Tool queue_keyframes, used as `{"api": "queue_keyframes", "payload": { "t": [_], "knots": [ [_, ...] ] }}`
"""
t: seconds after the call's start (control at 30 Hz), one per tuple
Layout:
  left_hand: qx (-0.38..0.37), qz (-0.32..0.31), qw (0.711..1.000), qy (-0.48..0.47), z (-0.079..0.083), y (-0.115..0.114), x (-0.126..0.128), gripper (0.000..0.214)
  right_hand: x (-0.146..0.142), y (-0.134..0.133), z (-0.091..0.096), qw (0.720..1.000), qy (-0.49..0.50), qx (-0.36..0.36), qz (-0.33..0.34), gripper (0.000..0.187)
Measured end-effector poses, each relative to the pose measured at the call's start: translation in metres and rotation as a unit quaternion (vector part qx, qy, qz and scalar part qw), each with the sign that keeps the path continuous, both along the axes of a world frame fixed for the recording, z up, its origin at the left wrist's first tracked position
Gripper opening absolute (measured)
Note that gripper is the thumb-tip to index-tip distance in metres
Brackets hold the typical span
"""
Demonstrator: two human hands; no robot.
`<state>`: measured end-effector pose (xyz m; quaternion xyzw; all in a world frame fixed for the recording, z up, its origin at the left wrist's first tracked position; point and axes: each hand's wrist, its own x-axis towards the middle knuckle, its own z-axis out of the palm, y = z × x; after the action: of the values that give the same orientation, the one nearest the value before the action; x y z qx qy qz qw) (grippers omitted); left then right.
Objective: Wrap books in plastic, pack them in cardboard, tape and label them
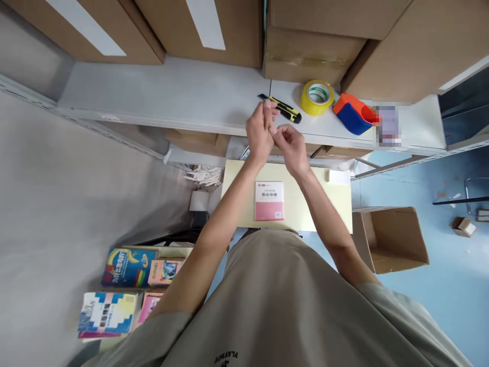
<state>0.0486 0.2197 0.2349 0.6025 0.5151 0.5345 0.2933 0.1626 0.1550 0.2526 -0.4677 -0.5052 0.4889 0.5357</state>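
Both my hands are raised together above the front edge of a grey shelf (160, 97). My left hand (260, 130) has its fingers pressed together, pointing up, and touches my right hand (291, 148), whose fingers are curled in a pinch. What they hold, if anything, is too small to make out. Just behind my fingertips a yellow and black utility knife (284, 108) lies on the shelf. A roll of yellow tape (317, 97) sits to its right. Below my hands a pink and white book (269, 201) lies on a pale yellow table (321, 199).
An orange and blue tape dispenser (353, 114) lies right of the tape roll. Large cardboard boxes (313, 46) fill the back of the shelf. An open cardboard box (389, 237) stands on the blue floor at right. Several colourful books (128, 267) are stacked at lower left.
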Motion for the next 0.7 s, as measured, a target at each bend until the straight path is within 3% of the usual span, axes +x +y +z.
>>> {"api": "queue_keyframes", "payload": {
  "t": [0.1, 0.2, 0.27, 0.33, 0.4, 0.43, 0.57, 0.7],
  "knots": [
    [0.025, -0.002, 0.998, 0.055, 0.013, 0.028, -0.01, 0.033, -0.003, 0.056, 0.016, 0.996, -0.058, 0.066, -0.022, 0.045],
    [0.019, 0.025, 0.997, 0.065, 0.008, 0.033, -0.021, 0.028, 0.0, 0.107, 0.016, 0.971, -0.225, 0.062, -0.059, 0.026],
    [0.001, 0.035, 0.998, 0.043, -0.002, 0.027, -0.03, 0.038, 0.004, 0.129, 0.006, 0.927, -0.37, 0.02, -0.059, 0.032],
    [-0.018, 0.032, 0.999, 0.03, -0.014, 0.015, -0.043, 0.054, 0.008, 0.138, -0.009, 0.866, -0.497, -0.017, -0.043, 0.037],
    [-0.04, 0.029, 0.998, 0.036, -0.029, 0.001, -0.059, 0.068, 0.012, 0.137, -0.025, 0.82, -0.571, -0.026, -0.036, 0.038],
    [-0.053, 0.027, 0.997, 0.046, -0.038, -0.008, -0.067, 0.072, 0.014, 0.134, -0.032, 0.81, -0.585, -0.019, -0.04, 0.04],
    [-0.153, 0.009, 0.981, 0.116, -0.088, -0.054, -0.097, 0.077, 0.022, 0.098, -0.049, 0.819, -0.568, 0.034, -0.066, 0.049],
    [-0.352, -0.035, 0.917, 0.183, -0.154, -0.116, -0.11, 0.058, 0.026, 0.025, -0.068, 0.834, -0.545, 0.046, -0.07, 0.059]
  ]
}}
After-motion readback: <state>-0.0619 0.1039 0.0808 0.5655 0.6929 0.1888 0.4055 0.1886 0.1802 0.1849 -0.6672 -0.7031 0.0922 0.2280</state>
